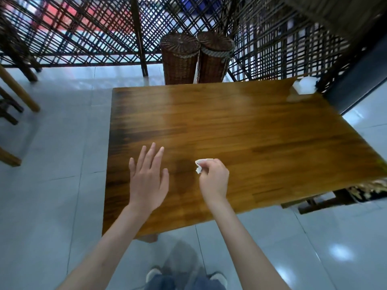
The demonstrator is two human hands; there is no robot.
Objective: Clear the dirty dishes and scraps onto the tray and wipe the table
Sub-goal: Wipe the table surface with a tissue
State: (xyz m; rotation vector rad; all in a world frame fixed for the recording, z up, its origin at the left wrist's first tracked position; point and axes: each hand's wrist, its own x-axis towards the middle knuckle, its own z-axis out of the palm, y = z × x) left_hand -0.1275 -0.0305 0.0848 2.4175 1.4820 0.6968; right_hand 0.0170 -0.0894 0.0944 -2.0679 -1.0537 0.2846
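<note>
A brown wooden table (pixel 251 126) fills the middle of the view. My right hand (pixel 214 178) is over its near part and grips a small crumpled white tissue (pixel 200 165), which sticks out past the fingers. My left hand (pixel 147 178) hovers over the table's near left corner with its fingers straight and spread, holding nothing. A white tissue box (pixel 304 85) sits at the far right corner. No dishes and no tray are in view.
Two tall wicker baskets (pixel 196 57) stand behind the table's far edge against a dark lattice screen (pixel 83 28). Wooden chair legs (pixel 16 91) are at the left, a dark stool frame (pixel 326 200) under the right edge. Pale tiled floor surrounds the table.
</note>
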